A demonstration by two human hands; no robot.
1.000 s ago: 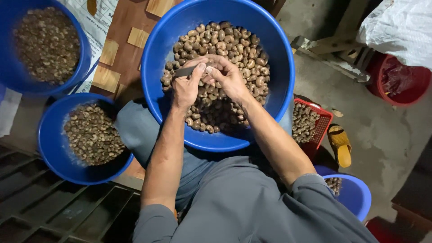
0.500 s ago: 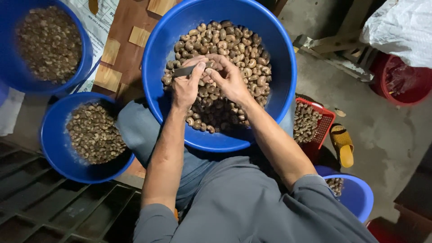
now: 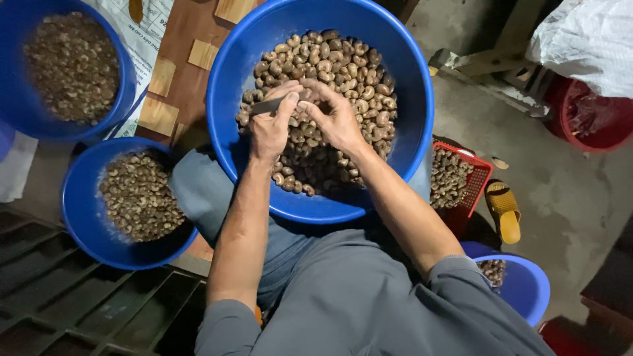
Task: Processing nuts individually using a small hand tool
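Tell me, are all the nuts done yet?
Not yet. Done, it seems: two smaller blue bowls, one by the knee and one further up, hold nuts already. In hand: the left hand holds a small blade against a nut pinched by the right hand. Left: the big blue tub is heaped with nuts.

Both forearms extended forward, left hand [image 3: 269, 128] and right hand [image 3: 336, 118] fingers curled, fingertips meeting

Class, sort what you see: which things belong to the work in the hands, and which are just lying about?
In use: left hand, small blade, right hand, one nut, big blue basin.

Lying about: yellow sandal, white sack, wooden blocks.
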